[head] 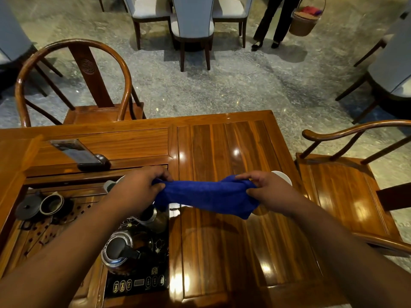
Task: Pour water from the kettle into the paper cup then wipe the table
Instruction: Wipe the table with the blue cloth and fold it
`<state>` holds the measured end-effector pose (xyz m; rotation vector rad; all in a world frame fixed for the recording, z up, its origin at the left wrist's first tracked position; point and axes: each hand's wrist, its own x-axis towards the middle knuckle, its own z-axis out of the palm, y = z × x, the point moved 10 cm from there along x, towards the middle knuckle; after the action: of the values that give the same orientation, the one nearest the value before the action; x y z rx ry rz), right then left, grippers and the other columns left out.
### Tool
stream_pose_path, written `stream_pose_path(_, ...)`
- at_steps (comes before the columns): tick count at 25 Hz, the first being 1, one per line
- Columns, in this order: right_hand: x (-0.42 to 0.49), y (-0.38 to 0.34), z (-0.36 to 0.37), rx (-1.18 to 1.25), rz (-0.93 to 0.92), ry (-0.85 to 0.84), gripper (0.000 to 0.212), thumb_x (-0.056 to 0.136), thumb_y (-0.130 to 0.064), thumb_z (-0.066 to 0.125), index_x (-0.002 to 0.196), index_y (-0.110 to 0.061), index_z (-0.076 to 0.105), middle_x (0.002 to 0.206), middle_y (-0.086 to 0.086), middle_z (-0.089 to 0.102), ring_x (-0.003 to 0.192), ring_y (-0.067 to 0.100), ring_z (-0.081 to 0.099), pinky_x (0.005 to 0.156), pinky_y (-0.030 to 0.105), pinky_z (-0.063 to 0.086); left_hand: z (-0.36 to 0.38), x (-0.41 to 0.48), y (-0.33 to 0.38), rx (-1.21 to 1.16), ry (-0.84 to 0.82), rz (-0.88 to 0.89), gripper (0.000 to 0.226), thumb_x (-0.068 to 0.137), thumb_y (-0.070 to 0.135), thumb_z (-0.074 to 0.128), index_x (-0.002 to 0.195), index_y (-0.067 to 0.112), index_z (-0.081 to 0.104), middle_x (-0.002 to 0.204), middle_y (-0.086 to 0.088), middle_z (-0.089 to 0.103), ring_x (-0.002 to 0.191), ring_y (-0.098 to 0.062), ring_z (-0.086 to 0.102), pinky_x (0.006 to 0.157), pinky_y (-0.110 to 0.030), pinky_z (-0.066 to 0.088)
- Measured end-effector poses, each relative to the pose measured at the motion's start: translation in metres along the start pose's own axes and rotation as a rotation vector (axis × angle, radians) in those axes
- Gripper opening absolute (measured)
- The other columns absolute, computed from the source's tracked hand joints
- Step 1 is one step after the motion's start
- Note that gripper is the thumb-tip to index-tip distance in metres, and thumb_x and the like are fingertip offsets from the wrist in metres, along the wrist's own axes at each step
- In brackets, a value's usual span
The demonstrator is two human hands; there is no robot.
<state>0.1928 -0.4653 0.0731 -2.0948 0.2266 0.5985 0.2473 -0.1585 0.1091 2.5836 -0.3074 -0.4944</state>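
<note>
A blue cloth (205,194) is stretched between my two hands above the glossy wooden table (224,245). My left hand (142,185) grips its left end and my right hand (264,188) grips its right end. Behind my right hand, only the rim of the white paper cup (283,175) shows. The glass kettle (119,252) with a black lid stands on a black heating plate (138,283) at the lower left, under my left forearm.
A tea tray with a dark teapot lid (27,207) and a small cup (52,203) lies at the left. A phone (81,155) rests on the table's raised ledge. Wooden chairs (347,196) stand beside and behind the table. A person stands far back.
</note>
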Motion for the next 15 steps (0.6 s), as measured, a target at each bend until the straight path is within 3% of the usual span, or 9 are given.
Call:
stream_pose_path(4,0.004,-0.007,-0.002,-0.438,-0.054,0.071,0.022,0.099,-0.023,0.068,0.117,-0.035,0.075,0.105,-0.016,0.069,0.102,0.01,0.068,0.094,0.043,0.061,0.0,0.006,0.015,0.27,-0.074,0.061,0.024,0.103,0.028,0.06,0.124,0.04,0.063,0.118,0.011,0.067,0.103,-0.01,0.058,0.087,-0.032,0.048)
stream_pose_path(7,0.004,-0.01,-0.002,-0.643,-0.092,0.137,0.015,0.096,-0.041,0.072,0.105,-0.03,0.076,0.108,-0.011,0.067,0.102,0.012,0.064,0.093,0.041,0.056,0.004,0.008,0.025,0.481,-0.094,0.088,0.021,0.104,0.041,0.055,0.121,0.037,0.065,0.114,0.01,0.068,0.101,-0.01,0.058,0.09,-0.034,0.052)
stream_pose_path(9,0.003,-0.005,-0.001,-0.497,-0.077,0.151,0.021,0.096,-0.046,0.07,0.094,-0.026,0.074,0.103,-0.01,0.067,0.095,0.012,0.063,0.084,0.036,0.05,0.005,0.007,0.028,0.447,-0.09,0.066,0.019,0.103,0.048,0.054,0.11,0.035,0.066,0.104,0.01,0.068,0.094,-0.009,0.06,0.087,-0.036,0.055)
stream_pose_path(12,0.001,0.0,0.01,-0.06,0.002,0.125,0.036,0.104,-0.045,0.059,0.094,-0.013,0.071,0.093,0.005,0.074,0.088,0.022,0.07,0.071,0.032,0.047,0.012,0.009,0.03,0.18,-0.056,-0.024,0.029,0.102,0.047,0.057,0.084,0.025,0.065,0.079,0.004,0.065,0.072,-0.01,0.059,0.066,-0.034,0.049)
stream_pose_path(15,0.0,-0.001,0.032,0.307,0.099,0.091,0.038,0.108,-0.047,0.053,0.105,-0.014,0.071,0.105,0.013,0.073,0.101,0.031,0.069,0.085,0.043,0.054,0.034,0.011,0.025,-0.189,-0.064,-0.21,0.041,0.098,0.038,0.061,0.069,0.009,0.059,0.066,-0.005,0.059,0.063,-0.021,0.056,0.062,-0.035,0.041)
